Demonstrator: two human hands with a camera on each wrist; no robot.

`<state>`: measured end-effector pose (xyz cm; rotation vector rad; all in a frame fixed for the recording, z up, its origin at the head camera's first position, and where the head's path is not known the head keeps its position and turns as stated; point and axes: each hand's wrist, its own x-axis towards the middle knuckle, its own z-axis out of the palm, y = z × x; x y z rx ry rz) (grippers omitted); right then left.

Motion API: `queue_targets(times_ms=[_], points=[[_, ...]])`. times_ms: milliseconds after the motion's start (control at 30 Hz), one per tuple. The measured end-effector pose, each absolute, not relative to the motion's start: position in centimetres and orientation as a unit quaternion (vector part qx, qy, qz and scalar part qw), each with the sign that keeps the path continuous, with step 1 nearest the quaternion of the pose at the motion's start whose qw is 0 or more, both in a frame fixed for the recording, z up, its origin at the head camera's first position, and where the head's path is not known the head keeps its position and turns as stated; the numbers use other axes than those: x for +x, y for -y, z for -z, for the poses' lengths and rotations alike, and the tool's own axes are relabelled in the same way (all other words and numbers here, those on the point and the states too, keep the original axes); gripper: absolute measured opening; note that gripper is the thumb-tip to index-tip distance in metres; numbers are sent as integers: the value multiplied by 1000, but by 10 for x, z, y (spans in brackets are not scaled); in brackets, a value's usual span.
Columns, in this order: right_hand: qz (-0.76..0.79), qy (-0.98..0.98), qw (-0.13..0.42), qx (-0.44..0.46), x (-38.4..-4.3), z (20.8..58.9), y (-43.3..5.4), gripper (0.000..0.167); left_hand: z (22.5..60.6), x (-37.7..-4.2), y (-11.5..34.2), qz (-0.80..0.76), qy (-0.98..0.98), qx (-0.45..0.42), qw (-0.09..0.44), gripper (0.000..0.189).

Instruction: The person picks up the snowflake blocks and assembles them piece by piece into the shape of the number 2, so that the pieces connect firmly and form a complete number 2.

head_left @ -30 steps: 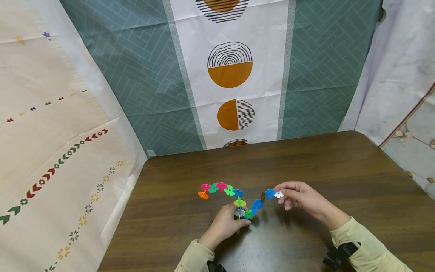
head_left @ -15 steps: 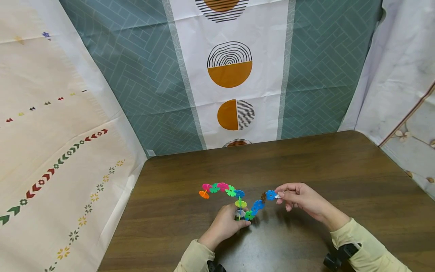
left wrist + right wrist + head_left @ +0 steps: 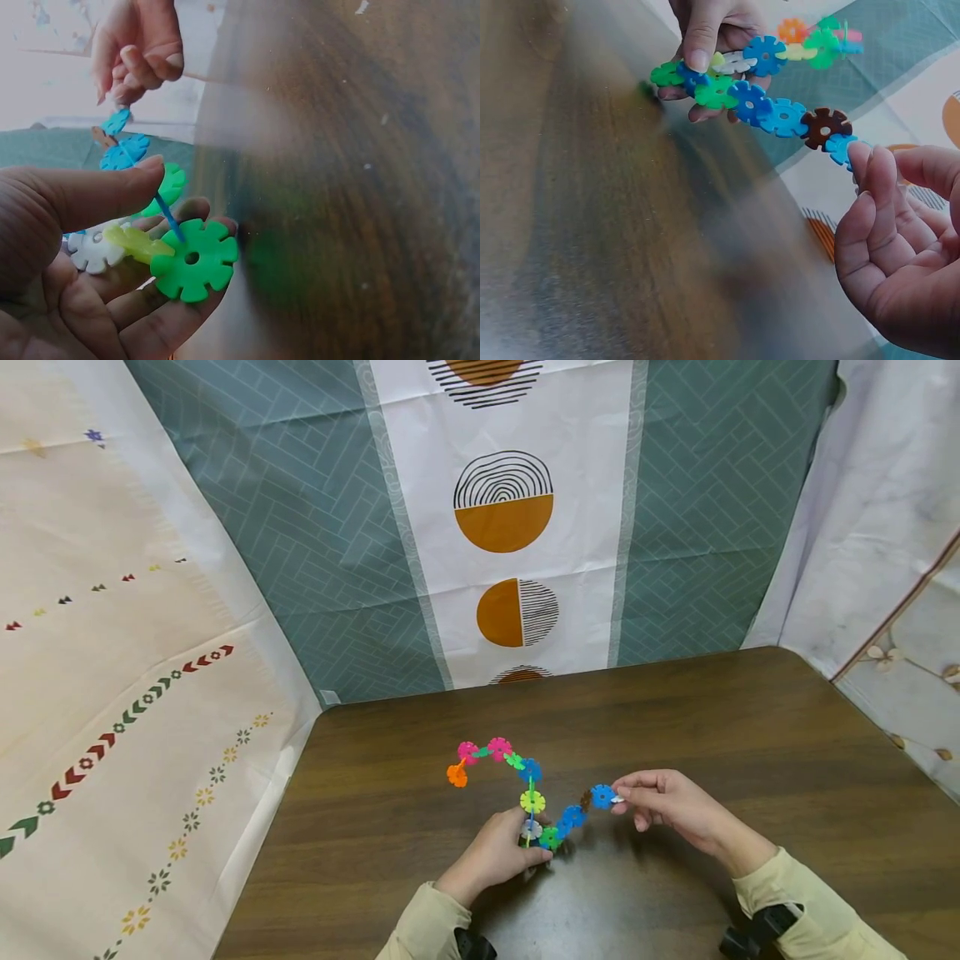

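Notched plastic discs, slotted edge to edge, make a curved multicoloured chain (image 3: 573,815). My left hand (image 3: 497,853) grips its lower middle, thumb over the joined discs. In the left wrist view a green disc (image 3: 196,261) rests against those fingers, with yellow and white discs behind it. From there one arm of the chain rises and bends left to an orange disc (image 3: 457,775). The other arm runs right through green, blue and brown discs. At its right end my right hand (image 3: 667,802) pinches a white disc (image 3: 617,799) beside a blue disc (image 3: 602,796); fingers mostly hide the white one.
Both hands work above a brown wooden table (image 3: 360,843). A patterned teal and white cloth (image 3: 517,543) hangs behind its far edge, with pale cloths at the left and right. Each sleeve carries a black wrist device (image 3: 772,925).
The left arm of the chain has tilted upward, its discs turning to face the camera. The white disc in my right hand has turned from flat to nearly edge-on.
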<state>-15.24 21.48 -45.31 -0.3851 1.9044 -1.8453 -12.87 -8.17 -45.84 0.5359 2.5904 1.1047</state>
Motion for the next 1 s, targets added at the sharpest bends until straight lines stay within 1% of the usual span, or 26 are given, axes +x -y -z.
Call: queue_targets(times_ms=[267, 600, 667, 800, 900, 1000], points=[[685, -671, 252, -129, -147, 457, -221, 39, 458, -133, 83, -376, -891, 197, 158, 50], [698, -649, 286, -100, -144, 472, -230, 36, 460, -140, 84, -381, -884, 199, 184, 52], [700, -646, 290, -95, -143, 476, -231, 34, 461, -141, 84, -394, -878, 193, 191, 56], [705, -639, 296, -89, -139, 484, -232, 32, 464, -142, 84, -448, -848, 175, 222, 60], [705, -639, 296, -84, -137, 487, -232, 32, 465, -142, 84, -479, -829, 162, 239, 55], [701, -646, 293, -80, -136, 488, -232, 35, 464, -142, 83, -479, -831, 159, 234, 53]])
